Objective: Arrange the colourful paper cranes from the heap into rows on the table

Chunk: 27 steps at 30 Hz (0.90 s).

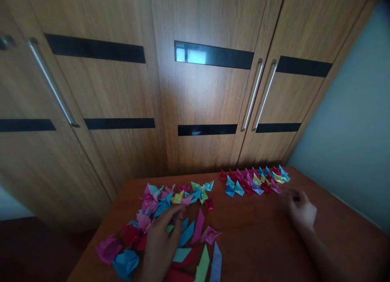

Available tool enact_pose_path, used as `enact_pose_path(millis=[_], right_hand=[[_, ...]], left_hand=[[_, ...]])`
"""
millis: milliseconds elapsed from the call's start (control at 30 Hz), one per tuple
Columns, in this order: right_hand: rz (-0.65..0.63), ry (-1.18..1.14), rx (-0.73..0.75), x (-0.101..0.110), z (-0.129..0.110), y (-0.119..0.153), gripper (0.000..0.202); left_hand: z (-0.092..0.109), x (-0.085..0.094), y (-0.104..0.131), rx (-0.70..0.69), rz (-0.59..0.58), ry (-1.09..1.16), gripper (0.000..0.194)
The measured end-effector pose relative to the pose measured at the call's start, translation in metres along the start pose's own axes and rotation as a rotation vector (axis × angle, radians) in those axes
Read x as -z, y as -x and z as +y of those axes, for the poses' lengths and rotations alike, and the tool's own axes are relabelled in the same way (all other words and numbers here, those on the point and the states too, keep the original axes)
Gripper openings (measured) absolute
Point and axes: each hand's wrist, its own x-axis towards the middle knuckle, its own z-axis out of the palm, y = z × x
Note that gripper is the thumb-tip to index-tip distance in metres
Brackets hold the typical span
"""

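Note:
My left hand (163, 243) is over the pile of folded papers at the left of the table, its thumb and fingers curled apart above green and blue pieces; nothing can be made out between them. My right hand (300, 211) is at the right, just in front of rows of small folded paper shapes (248, 187) in red, pink, blue and yellow. Its fingers are bent and smeared by motion, so any held thing is hidden. A pink folded star (210, 235) lies right of my left hand, beside flat folded strips, one green (203, 265) and one lilac (216, 261).
The reddish-brown table (258, 237) stands against a wooden wardrobe (201, 95) with metal handles. Crumpled magenta (109, 248) and blue (125, 263) papers lie near the table's left edge. A pale blue wall (350, 132) borders the right side.

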Motion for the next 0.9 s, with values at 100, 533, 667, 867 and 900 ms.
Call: enact_pose_path(millis=[100, 533, 667, 867, 900], right_hand=[[-0.043, -0.323, 0.075, 0.002, -0.045, 0.027, 0.033], [-0.835, -0.686, 0.274, -0.035, -0.143, 0.148, 0.024], [-0.8, -0.734, 0.19, -0.035, -0.134, 0.141, 0.024], [-0.825, -0.705, 0.239, -0.038, -0.138, 0.145, 0.019], [-0.824, -0.709, 0.238, -0.038, -0.138, 0.145, 0.019]], left_hand=[[-0.007, 0.008, -0.005, 0.023, 0.014, -0.067, 0.024], [0.008, -0.017, 0.012, 0.027, -0.463, -0.334, 0.027], [0.015, -0.023, 0.019, 0.012, -0.498, -0.308, 0.02], [0.018, -0.038, 0.025, -0.006, -0.581, -0.377, 0.016], [0.017, -0.04, 0.025, -0.014, -0.588, -0.386, 0.016]])
